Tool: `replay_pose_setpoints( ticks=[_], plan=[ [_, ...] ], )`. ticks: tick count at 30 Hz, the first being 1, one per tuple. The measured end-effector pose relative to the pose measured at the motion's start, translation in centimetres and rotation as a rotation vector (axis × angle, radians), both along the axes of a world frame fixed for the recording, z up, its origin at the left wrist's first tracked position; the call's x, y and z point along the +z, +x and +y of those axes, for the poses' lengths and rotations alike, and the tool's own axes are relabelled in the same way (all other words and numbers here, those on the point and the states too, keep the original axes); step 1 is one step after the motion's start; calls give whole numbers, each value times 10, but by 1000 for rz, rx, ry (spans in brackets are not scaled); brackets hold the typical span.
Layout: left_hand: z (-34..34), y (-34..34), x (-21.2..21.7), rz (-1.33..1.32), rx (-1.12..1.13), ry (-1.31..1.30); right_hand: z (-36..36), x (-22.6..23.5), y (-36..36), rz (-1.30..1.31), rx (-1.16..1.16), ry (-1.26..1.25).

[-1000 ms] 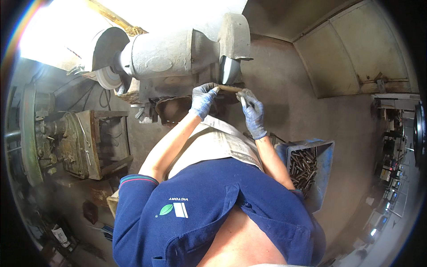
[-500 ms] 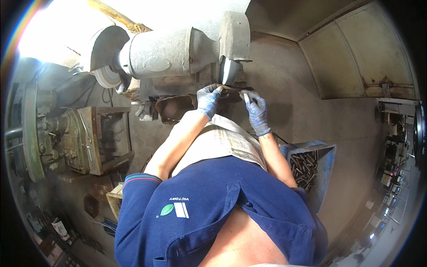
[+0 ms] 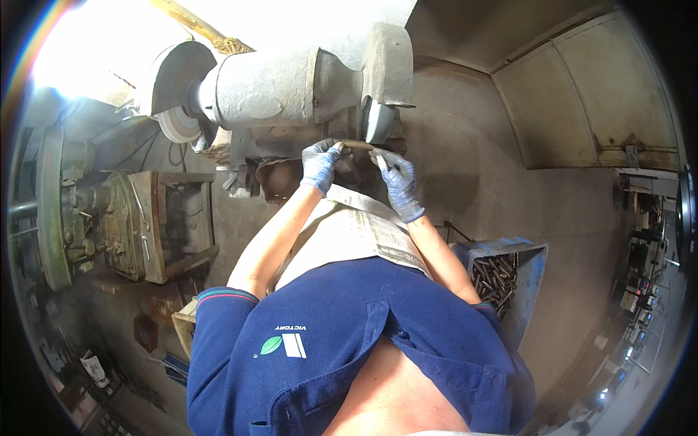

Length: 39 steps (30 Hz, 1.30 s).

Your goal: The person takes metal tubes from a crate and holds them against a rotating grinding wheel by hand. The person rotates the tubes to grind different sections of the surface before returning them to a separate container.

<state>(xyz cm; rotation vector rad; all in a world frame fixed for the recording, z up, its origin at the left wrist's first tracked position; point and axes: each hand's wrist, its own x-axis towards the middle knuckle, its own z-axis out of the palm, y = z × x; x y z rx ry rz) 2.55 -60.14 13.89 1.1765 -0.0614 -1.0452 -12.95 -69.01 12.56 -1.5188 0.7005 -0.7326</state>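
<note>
In my gloved hands is a slender brownish metal piece (image 3: 357, 144), held crosswise just below the right grinding wheel (image 3: 379, 123) of a grey bench grinder (image 3: 265, 83). My left hand (image 3: 319, 167) is closed on its left end, thumb and fingers pinched. At the other end my right hand (image 3: 400, 184) grips it with the fingertips. The piece lies right at the wheel's lower edge; whether it touches I cannot tell. Both gloves are blue and grey, smudged dark.
A blue bin (image 3: 534, 283) with many small metal parts stands low at my right. The grinder's left wheel (image 3: 177, 125) shows white under its guard. A greenish old machine (image 3: 120, 225) stands to the left, and a metal cabinet (image 3: 607, 94) at the far right.
Both hands have shifted left along the wheel with the metal piece, the right one more than the left, so they are closer together. The piece shows more plainly now.
</note>
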Motion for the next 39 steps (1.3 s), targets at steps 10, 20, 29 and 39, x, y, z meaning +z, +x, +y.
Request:
replay_pose_setpoints(
  ticks=[10,20,29,39],
  plan=[
    [-28,-26,-10,-73,-15,3,-13,14,-28,74,-105,63],
    [-4,6,2,-106,26,61,6,-3,7,-99,-37,222],
    [24,10,5,-263,-17,15,20,20,-2,-392,128,433],
    [67,-23,62,-360,-150,-193,40,76,-47,-133,133,-323]
  ],
)
